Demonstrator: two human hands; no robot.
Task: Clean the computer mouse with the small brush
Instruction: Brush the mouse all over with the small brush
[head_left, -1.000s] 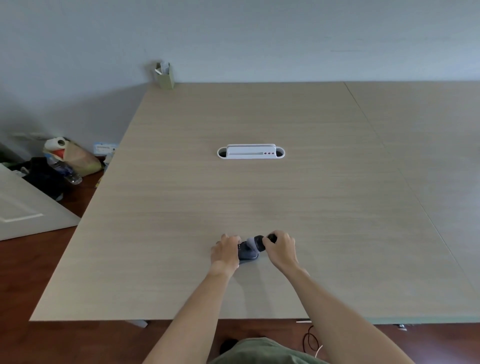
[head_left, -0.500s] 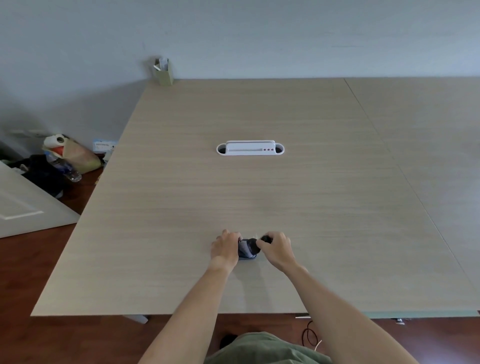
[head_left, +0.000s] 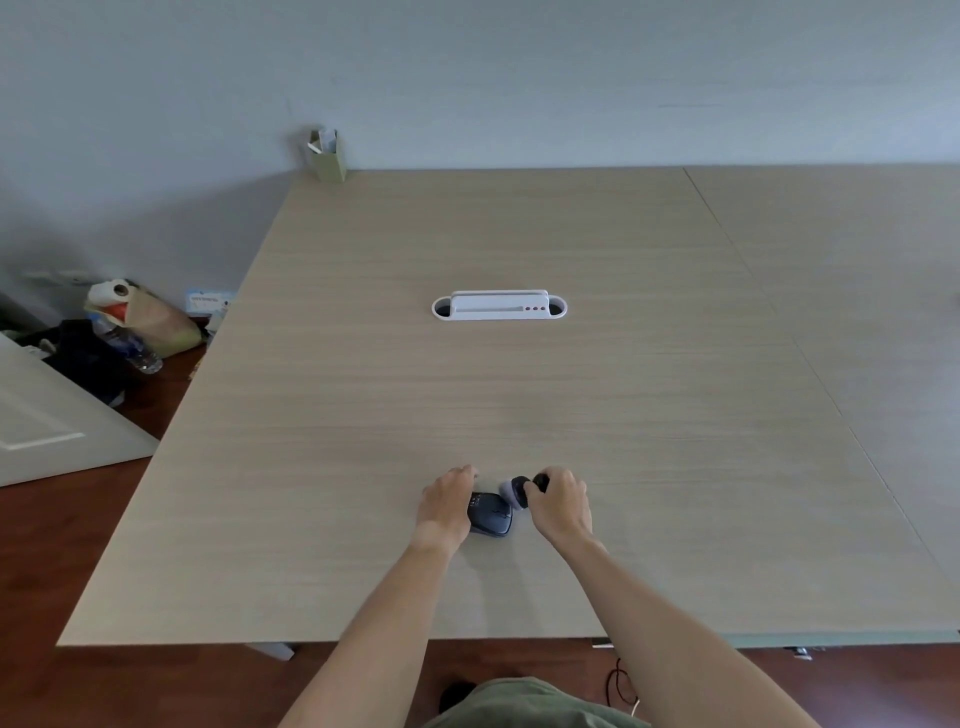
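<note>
My fingers (head_left: 465, 474) on the left hand (head_left: 445, 506) curl down over the left flank of the dark grey, rounded plastic computer mouse (head_left: 491, 514), clamped against its side and holding it in place on the pale wood-grain table (head_left: 519, 395). My right hand (head_left: 561, 506) is closed around the small brush with a black handle and a pale lavender-grey tuft (head_left: 515, 491); thumb and fingers wrap the handle so only its dark end shows above my knuckles. The tuft points left and toward me, down at the far right edge of the mouse; tuft and shell look to be touching, but the contact point is too small to confirm. The mouse sits near the front edge of the table, roughly centred before me, between both hands. Its long axis runs near-to-far with a slight lean, the far end tipped toward my left hand. Small light markings show on the far left part of the shell; I cannot tell from here which end carries the buttons. Well beyond, at mid-table, lies a white oval cable-port cover (head_left: 498, 306). A pale green box-shaped holder (head_left: 328, 156) stands at the far left corner against the grey wall.
</note>
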